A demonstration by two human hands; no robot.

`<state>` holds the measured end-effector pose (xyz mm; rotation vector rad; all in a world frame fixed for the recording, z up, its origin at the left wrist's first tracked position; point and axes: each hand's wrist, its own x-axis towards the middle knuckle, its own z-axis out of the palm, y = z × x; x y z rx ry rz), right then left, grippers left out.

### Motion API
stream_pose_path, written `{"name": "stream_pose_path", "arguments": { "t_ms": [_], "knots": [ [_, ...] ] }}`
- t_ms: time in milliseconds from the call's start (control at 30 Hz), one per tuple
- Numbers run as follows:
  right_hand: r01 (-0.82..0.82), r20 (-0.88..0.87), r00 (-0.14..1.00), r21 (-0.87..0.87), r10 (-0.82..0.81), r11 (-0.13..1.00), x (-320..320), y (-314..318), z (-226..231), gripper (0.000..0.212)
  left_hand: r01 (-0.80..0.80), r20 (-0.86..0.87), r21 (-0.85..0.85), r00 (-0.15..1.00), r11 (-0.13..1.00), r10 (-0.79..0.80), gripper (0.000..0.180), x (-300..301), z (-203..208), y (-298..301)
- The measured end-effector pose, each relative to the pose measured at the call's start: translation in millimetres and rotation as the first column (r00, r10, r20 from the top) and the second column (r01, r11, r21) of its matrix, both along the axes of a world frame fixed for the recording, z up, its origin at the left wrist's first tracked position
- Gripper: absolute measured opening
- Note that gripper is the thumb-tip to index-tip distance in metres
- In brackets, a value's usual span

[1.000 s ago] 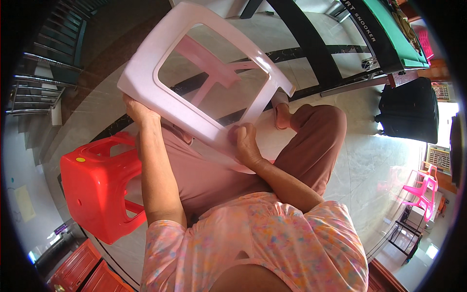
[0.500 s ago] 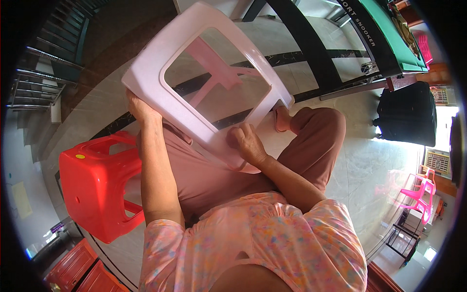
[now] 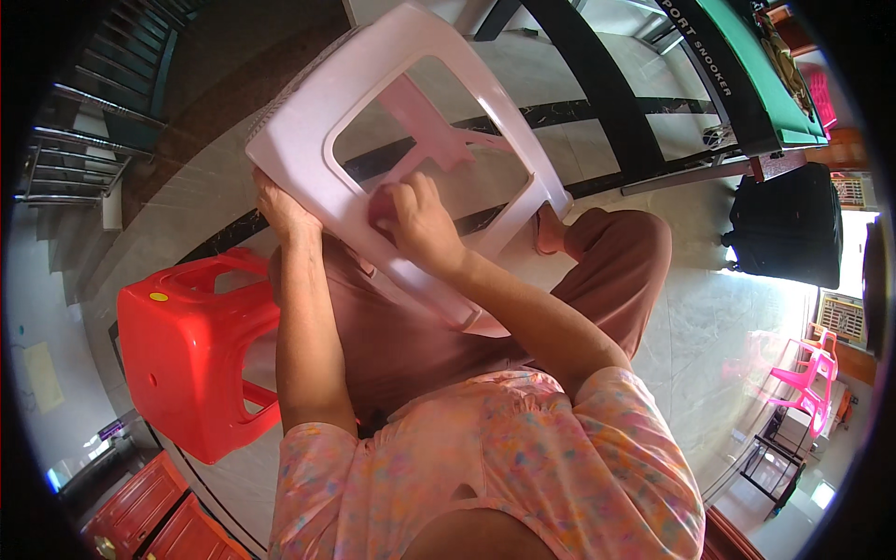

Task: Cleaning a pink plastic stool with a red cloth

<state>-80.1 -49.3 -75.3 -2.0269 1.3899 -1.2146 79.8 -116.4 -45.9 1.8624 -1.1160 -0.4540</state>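
A pale pink plastic stool (image 3: 317, 131) is tilted on its side over my lap, one open side frame facing me. My left hand (image 3: 286, 210) grips the edge of its seat from below, with the fingertips hidden behind it. My right hand (image 3: 422, 226) is closed on a dark red wad (image 3: 381, 205), pressed against the stool's leg near the seat end. Whether the wad is cloth or sponge I cannot tell. Beside my left forearm a red plastic stool (image 3: 182, 359) lies on its side.
Ahead to the right stands a table with a green top (image 3: 782, 103) and dark legs (image 3: 597, 84). A black suitcase (image 3: 786, 229) and a bright pink chair (image 3: 810, 378) are farther right. Metal railings (image 3: 93, 140) and steps are at the left. Reddish wooden furniture (image 3: 140, 509) is at the lower left.
My right hand has slid with the dark red wad along the pale stool's leg, up and left toward the seat. My left hand keeps its grip on the seat edge.
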Motion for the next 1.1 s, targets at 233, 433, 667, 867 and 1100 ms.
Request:
{"name": "stream_pose_path", "arguments": {
  "t_ms": [233,433,667,867,1100],
  "knots": [
    [-0.050,-0.165,0.983,0.157,0.077,0.986,-13,17,-14,0.029,-0.031,-0.502,-0.169,0.863,0.985,-0.058,0.038,13,-23,-9],
    [0.037,-0.438,0.884,0.419,0.166,0.907,-41,53,-21,0.016,-0.173,-0.782,-0.149,0.623,0.974,-0.009,0.043,-13,1,-5],
    [0.045,-0.528,0.833,0.367,0.168,0.929,-39,61,-30,0.012,-0.116,-0.651,-0.184,0.759,0.976,-0.033,0.040,0,-10,-10],
    [-0.036,-0.493,0.848,0.312,0.194,0.949,-45,59,-36,0.015,-0.164,-0.691,-0.131,0.722,0.978,0.029,0.040,-4,2,-5],
    [-0.084,-0.198,0.972,0.219,0.128,0.972,-20,28,-16,0.029,-0.078,-0.406,-0.072,0.913,0.994,0.042,0.041,-6,4,3]
  ]
}}
